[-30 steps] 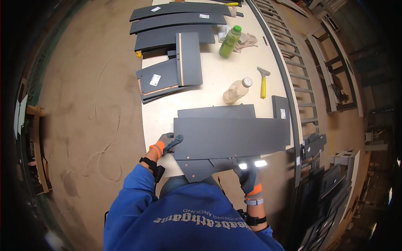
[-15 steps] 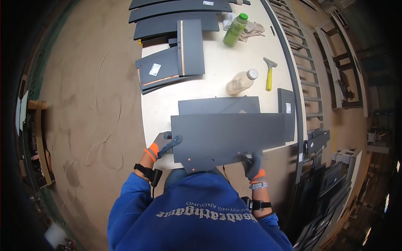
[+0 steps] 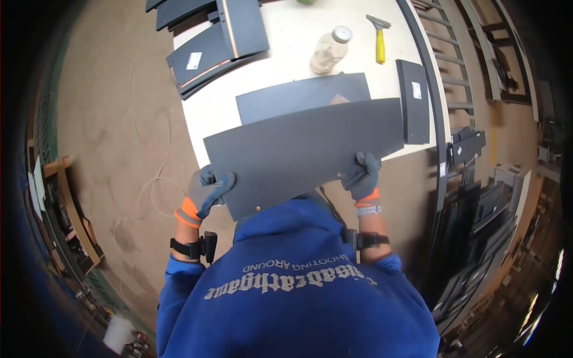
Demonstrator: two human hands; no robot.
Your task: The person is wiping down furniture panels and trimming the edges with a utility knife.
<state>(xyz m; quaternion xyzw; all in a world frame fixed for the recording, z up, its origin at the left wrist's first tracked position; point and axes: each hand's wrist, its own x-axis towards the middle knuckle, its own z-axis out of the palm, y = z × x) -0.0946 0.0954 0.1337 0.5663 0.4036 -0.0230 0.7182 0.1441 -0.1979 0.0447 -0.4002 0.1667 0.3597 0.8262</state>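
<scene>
The large dark grey panel (image 3: 304,155) is held clear of the desk (image 3: 286,53), in front of the person's chest, its near edge over the blue hood and its far edge overlapping a second grey panel (image 3: 298,95) that lies flat on the desk.

Long axis: runs left to right across the body, with the right end a little farther from the person than the left, so the panel sits slightly skewed to the desk's near edge.

Left hand (image 3: 206,194): gloved in grey with an orange cuff, closed on the panel's near left corner, fingers wrapped over the edge.

Right hand (image 3: 363,178): same glove, closed on the near edge toward the panel's right end, thumb on top.

Both hands grip the near long edge; neither is markedly nearer the desk, though the right reaches slightly farther forward.

Beyond the panel: a clear plastic bottle (image 3: 329,51), a yellow-handled scraper (image 3: 379,42), a narrow grey strip (image 3: 413,101) off its right end, and stacked grey panels (image 3: 215,45) at the far left.
</scene>
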